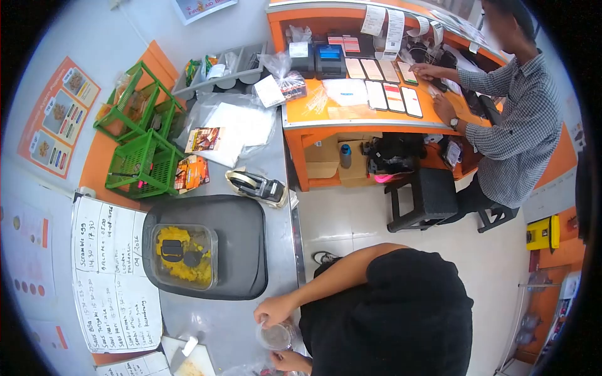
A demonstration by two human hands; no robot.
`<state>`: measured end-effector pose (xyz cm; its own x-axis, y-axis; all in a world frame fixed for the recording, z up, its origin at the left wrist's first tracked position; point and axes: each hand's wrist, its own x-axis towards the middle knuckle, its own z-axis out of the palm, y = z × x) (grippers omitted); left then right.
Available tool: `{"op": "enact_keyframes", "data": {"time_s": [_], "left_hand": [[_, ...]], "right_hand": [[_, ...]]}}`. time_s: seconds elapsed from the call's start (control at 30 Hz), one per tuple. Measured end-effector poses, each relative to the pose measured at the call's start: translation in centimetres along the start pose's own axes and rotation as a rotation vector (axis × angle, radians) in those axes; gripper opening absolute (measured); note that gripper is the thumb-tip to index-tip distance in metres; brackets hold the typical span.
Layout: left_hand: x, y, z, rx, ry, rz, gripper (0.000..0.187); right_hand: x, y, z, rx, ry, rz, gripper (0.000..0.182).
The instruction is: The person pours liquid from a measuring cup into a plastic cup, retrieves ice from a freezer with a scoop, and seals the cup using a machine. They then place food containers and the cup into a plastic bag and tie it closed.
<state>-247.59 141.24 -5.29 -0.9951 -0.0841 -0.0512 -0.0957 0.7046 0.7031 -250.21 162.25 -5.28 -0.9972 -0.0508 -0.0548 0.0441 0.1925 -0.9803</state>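
Note:
Over the steel counter (241, 308), my right hand (276, 310) grips the rim of a round clear plastic container (276, 338). My left hand (290, 360) is just below it, fingers curled; what they hold, if anything, is hidden. Beyond my right hand stands a dark rounded box (248, 247). On top of it rests a clear rectangular tub (215, 250) with yellow crumbly food (197, 272) and a black piece inside. A white cutting board (199, 358), with a white-handled utensil on it, lies to the left of my hands in the picture.
A tape dispenser (257, 187), white sheets (222, 128) and green baskets (144, 166) occupy the far counter. Handwritten paper (116, 276) lines the wall side. A person in a checked shirt (520, 119) works at an orange desk (326, 120) with several phones. A black stool (423, 194) stands nearby.

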Motion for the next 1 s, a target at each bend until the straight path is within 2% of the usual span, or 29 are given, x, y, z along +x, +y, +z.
{"op": "enact_keyframes", "data": {"time_s": [0.13, 0.2, 0.23, 0.3, 0.37, 0.43, 0.47, 0.5, 0.6, 0.73, 0.8, 0.83, 0.9, 0.93, 0.97, 1.0], "left_hand": [[-0.9, 6.2, -2.8, -0.217, 0.087, -0.023, 0.035], [-1.3, 7.3, -3.9, -0.073, 0.159, 0.091, 0.037], [-1.4, 7.6, -4.0, -0.002, 0.192, 0.15, 0.038], [0.0, 4.3, -3.8, 0.069, 0.164, 0.197, 0.039], [0.9, 3.8, -4.2, 0.137, 0.143, 0.251, 0.04], [0.8, 5.8, -6.9, 0.098, -0.119, 0.005, 0.039], [0.6, 9.7, -8.0, -0.334, -0.264, -0.36, 0.039], [1.0, 9.6, -8.7, -0.334, -0.265, -0.358, 0.039], [1.1, 10.1, -10.2, -0.486, -0.194, -0.242, 0.041], [0.6, 12.0, -9.5, -0.44, -0.244, -0.103, 0.044], [-0.6, 14.4, -7.6, -0.29, -0.224, 0.205, 0.045], [0.4, 12.2, -6.6, -0.292, -0.222, 0.202, 0.045], [3.8, 4.8, -3.8, -0.28, -0.26, 0.547, 0.037], [3.9, 5.7, -3.9, 0.047, -0.123, 0.72, 0.025], [3.5, 6.7, -4.5, 0.046, -0.121, 0.725, 0.025], [1.2, 12.6, -5.9, -0.031, -0.154, 0.437, 0.022]], "right_hand": [[0.2, -1.8, -1.5, 0.137, -0.04, 0.077, 0.029], [-0.9, -4.0, -2.0, 0.167, 0.059, -0.094, 0.019], [-0.7, -4.2, -2.1, 0.169, 0.065, -0.096, 0.019], [-0.6, -4.5, -2.0, -0.221, 0.167, -0.31, 0.013], [-1.6, -7.2, -2.9, -0.299, 0.179, -0.289, 0.012], [-2.1, -9.7, -4.1, -0.378, 0.187, -0.268, 0.011], [-2.3, -10.4, -4.6, -0.318, 0.201, -0.285, 0.01], [-2.5, -11.1, -5.1, -0.259, 0.216, -0.302, 0.009], [-2.5, -12.6, -6.0, -0.164, 0.17, -0.38, 0.01], [-0.9, -12.5, -4.8, -0.035, 0.146, -0.435, 0.013], [-0.2, -12.3, -3.9, -0.041, 0.125, -0.513, 0.017], [-0.3, -12.5, -3.9, -0.041, 0.122, -0.512, 0.017], [-1.2, -13.8, -4.5, -0.052, -0.104, -0.583, 0.023], [-2.1, -15.0, -5.9, -0.05, -0.211, -0.518, 0.03], [-2.1, -14.6, -5.9, -0.053, -0.209, -0.522, 0.03], [-1.9, -13.7, -5.9, -0.007, 0.077, -0.741, 0.031]]}}
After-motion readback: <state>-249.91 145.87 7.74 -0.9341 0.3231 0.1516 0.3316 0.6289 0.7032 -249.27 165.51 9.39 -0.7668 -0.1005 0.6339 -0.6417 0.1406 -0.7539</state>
